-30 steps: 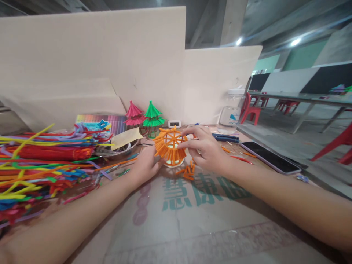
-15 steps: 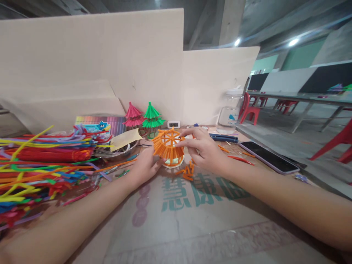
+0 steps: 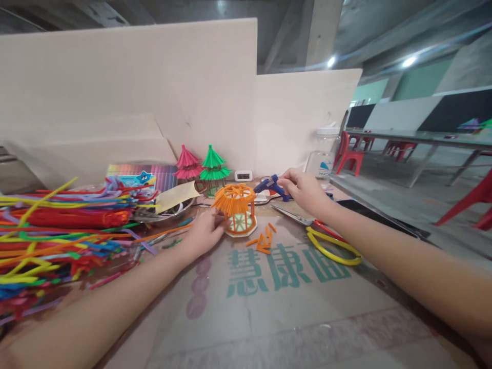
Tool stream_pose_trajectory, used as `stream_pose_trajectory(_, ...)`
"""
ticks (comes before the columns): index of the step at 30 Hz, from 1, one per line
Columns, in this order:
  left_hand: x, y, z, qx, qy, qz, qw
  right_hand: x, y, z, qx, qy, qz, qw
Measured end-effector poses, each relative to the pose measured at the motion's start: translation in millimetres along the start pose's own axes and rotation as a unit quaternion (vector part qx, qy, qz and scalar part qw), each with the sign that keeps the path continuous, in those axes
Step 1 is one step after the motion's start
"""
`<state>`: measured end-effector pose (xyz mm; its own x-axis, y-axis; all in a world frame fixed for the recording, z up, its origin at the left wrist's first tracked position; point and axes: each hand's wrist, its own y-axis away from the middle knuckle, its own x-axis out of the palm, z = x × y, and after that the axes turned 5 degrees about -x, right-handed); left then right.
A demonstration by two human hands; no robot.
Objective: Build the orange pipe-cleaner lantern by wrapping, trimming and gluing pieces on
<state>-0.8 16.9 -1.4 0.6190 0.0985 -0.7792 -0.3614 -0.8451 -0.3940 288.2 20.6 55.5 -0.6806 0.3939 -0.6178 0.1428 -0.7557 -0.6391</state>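
Orange pipe-cleaner pavilion (image 3: pixel 236 207) upright, domed roof on, blue glue gun (image 3: pixel 271 186) just behind

The right hand (image 3: pixel 305 189) lets go of the orange pavilion (image 3: pixel 235 205) and swings away to the upper right of centre, fingers now closing on the blue glue gun (image 3: pixel 271 185). The pavilion is no longer tipped with its spoked roof facing us: it stands upright on its base. With the arm gone, scissors (image 3: pixel 294 216) and a yellow loop (image 3: pixel 333 252) come into view right of the pavilion
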Motion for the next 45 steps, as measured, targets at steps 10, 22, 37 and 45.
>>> stream_pose_trajectory(10, -2.9, 4.0, -5.3, -0.003, 0.006, 0.003, 1.000, 11.0, 1.0, -33.8, -0.003, -0.008, 0.033, 0.999)
stream_pose_trajectory(22, -3.6, -0.3, -8.3, -0.001, -0.049, 0.017, 0.999, 10.8, 3.4, -30.1, -0.016, 0.006, 0.020, 1.000)
stream_pose_trajectory(37, -1.8, -2.1, -5.2, -0.004, -0.081, 0.019, 0.996, 12.3, -1.6, -27.4, 0.081, -0.193, 0.083, 0.974)
stream_pose_trajectory(45, -3.1, -0.5, -8.3, -0.017, -0.092, 0.024, 0.995, 6.0, -5.4, -49.4, 0.057, 0.092, 0.068, 0.992)
